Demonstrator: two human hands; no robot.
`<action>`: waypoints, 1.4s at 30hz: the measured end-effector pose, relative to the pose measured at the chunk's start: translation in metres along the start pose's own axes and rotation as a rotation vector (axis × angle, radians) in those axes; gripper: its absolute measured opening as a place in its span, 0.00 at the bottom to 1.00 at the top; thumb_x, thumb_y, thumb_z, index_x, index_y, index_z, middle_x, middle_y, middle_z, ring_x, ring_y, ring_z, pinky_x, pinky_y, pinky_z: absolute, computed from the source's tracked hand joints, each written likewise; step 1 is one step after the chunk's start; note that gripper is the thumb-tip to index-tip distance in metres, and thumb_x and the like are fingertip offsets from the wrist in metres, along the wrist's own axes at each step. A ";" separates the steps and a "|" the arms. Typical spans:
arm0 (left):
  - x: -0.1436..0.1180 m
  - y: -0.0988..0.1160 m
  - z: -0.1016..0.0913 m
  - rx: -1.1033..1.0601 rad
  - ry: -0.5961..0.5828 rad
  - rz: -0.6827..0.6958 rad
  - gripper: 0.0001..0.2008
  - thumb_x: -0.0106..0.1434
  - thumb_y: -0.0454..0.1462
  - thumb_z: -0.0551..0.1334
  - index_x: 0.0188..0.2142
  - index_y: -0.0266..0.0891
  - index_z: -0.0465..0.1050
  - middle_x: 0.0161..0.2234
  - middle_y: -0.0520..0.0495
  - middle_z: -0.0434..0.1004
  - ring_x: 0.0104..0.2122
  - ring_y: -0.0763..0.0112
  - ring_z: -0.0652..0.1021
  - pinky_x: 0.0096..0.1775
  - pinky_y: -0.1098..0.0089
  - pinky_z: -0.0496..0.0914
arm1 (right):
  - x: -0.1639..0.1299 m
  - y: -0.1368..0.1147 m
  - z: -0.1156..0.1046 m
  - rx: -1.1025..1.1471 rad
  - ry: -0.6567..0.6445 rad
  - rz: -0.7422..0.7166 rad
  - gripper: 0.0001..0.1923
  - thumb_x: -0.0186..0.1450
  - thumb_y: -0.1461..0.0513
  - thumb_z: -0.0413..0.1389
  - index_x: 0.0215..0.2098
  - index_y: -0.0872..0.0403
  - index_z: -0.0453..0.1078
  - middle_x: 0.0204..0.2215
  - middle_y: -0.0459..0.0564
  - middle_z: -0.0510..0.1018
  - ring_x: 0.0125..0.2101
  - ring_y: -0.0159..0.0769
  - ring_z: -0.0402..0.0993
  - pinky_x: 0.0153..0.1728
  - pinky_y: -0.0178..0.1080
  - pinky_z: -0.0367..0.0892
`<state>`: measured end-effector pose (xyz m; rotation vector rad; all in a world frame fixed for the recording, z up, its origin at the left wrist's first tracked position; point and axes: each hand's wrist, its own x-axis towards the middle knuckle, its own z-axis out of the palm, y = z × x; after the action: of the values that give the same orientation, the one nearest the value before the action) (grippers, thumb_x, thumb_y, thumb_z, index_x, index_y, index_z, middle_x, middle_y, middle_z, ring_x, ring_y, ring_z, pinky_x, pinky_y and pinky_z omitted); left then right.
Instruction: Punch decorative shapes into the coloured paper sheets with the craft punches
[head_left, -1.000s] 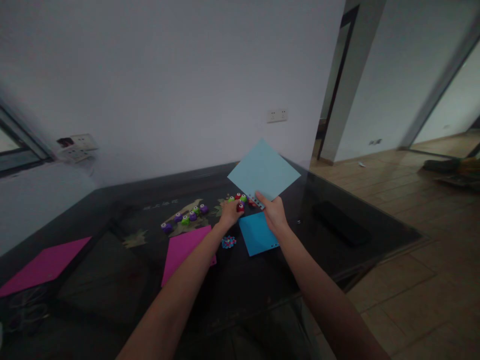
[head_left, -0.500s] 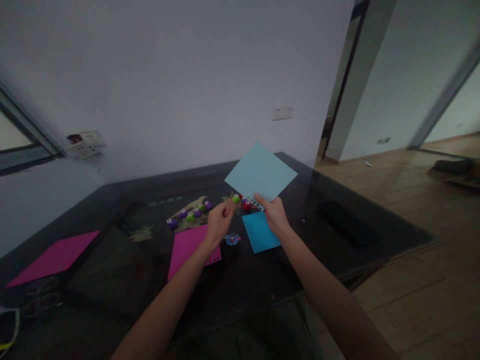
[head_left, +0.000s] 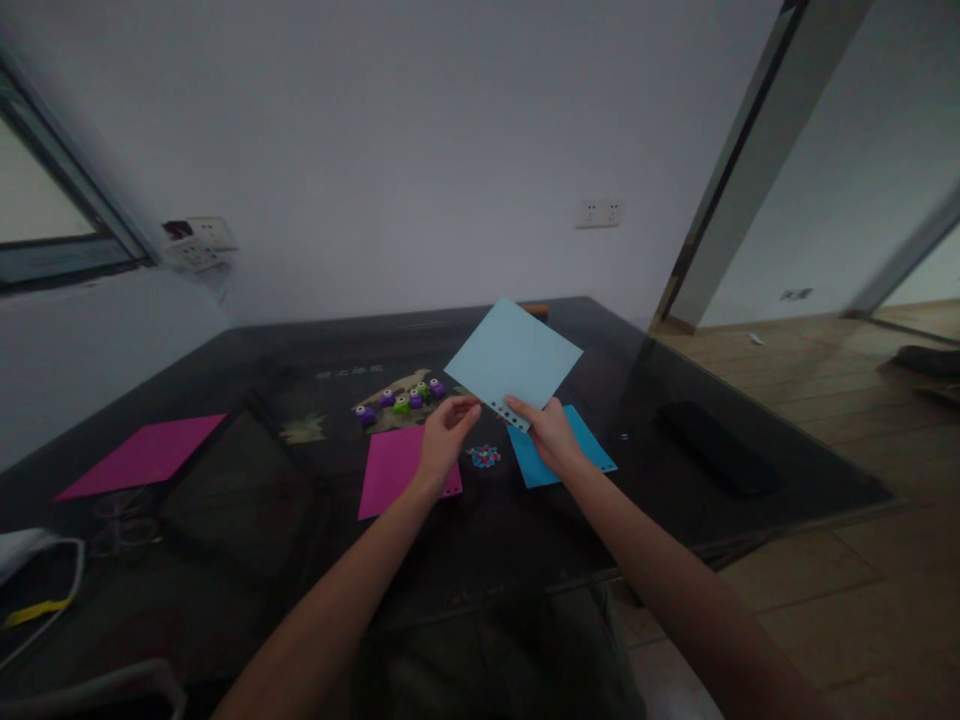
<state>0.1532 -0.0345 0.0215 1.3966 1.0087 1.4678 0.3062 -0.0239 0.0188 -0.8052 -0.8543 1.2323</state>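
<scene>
The grip of the right hand (head_left: 551,432) is closed on the pale blue sheet (head_left: 514,350), thumb on the upper face, near the low corner; the sheet is raised and tilted above the worktop (head_left: 517,545). A row of dark dots (head_left: 509,416) runs along its lower edge beside the thumb. The left hand (head_left: 448,432) shows the change: one second ago it is at a red toy, and now it is beside the sheet's lower left edge, fingers bent, thumb and forefinger near each other. Whether they pinch anything small, or touch the sheet, cannot be told. In this inspector's judgement, attention passes from the toys to the dotted edge, with the right hand serving as the steady support. The red toys of the earlier view are not discernible now, the sheet and hands lying across that area. Farther out, a heap of small coloured pieces (head_left: 485,457) lies between a pink sheet (head_left: 391,465) and a bright blue sheet (head_left: 590,437), the latter partly covered by the right hand. Purple and green toys (head_left: 401,406) stand beyond the pink sheet. A long black object (head_left: 716,448) lies well apart, to the right.
</scene>
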 end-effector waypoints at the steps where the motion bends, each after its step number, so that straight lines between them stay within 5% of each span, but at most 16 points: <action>1: 0.000 0.000 0.000 -0.011 0.004 -0.006 0.12 0.53 0.41 0.65 0.35 0.36 0.72 0.33 0.47 0.76 0.34 0.69 0.75 0.40 0.67 0.68 | -0.001 0.001 0.000 -0.012 -0.005 0.000 0.19 0.45 0.60 0.67 0.35 0.59 0.73 0.34 0.52 0.80 0.31 0.37 0.76 0.37 0.41 0.72; 14: -0.001 -0.008 0.001 -0.146 0.050 -0.018 0.07 0.53 0.39 0.65 0.27 0.37 0.72 0.25 0.53 0.71 0.28 0.73 0.72 0.35 0.73 0.65 | -0.001 0.005 -0.001 -0.108 -0.078 -0.019 0.22 0.46 0.58 0.67 0.37 0.57 0.73 0.40 0.56 0.78 0.40 0.45 0.75 0.46 0.49 0.68; 28: -0.003 0.000 0.007 -0.335 -0.045 -0.104 0.08 0.52 0.38 0.66 0.28 0.36 0.71 0.27 0.52 0.71 0.30 0.75 0.71 0.37 0.73 0.65 | -0.006 0.001 0.003 -0.090 -0.080 0.009 0.23 0.45 0.58 0.67 0.39 0.58 0.72 0.40 0.57 0.78 0.41 0.46 0.74 0.45 0.49 0.68; 42: -0.005 -0.007 0.006 -0.239 -0.012 -0.028 0.09 0.52 0.39 0.66 0.31 0.37 0.73 0.31 0.49 0.75 0.32 0.71 0.73 0.39 0.70 0.66 | -0.005 0.005 0.002 -0.093 -0.078 -0.003 0.26 0.45 0.59 0.67 0.42 0.56 0.72 0.39 0.55 0.79 0.41 0.46 0.74 0.48 0.51 0.66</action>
<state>0.1597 -0.0373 0.0140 1.2133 0.8121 1.5032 0.3015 -0.0284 0.0151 -0.8340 -0.9817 1.2349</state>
